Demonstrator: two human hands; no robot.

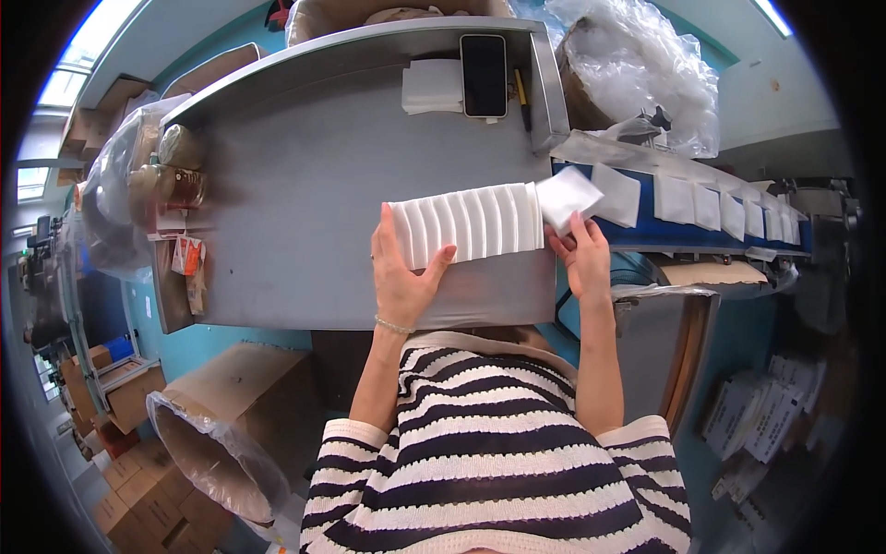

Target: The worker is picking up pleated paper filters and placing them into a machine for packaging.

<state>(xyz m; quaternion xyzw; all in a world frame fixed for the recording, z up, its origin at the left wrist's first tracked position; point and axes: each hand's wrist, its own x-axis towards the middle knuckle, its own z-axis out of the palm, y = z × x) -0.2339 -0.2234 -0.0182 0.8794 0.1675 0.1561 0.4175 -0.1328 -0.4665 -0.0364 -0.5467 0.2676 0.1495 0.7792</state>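
A long row of white square packets (466,222), stood on edge against one another, lies on the grey metal table (305,185). My left hand (406,277) is closed around the row's left end, its thumb along the near side. At the row's right end my right hand (583,254) pinches a single white packet (569,198), slightly blurred, between thumb and fingers. Just beyond that hand, more white packets (676,199) lie spaced along a blue conveyor belt (648,226), the closest one (616,196) partly behind the held packet.
At the table's back right are a phone (484,77), a stack of white sheets (431,86) and a yellow-black pen (523,100). A raised metal rim (351,42) bounds the far side. Jars (180,186) stand at the left edge. A plastic-lined carton (221,443) sits below, left.
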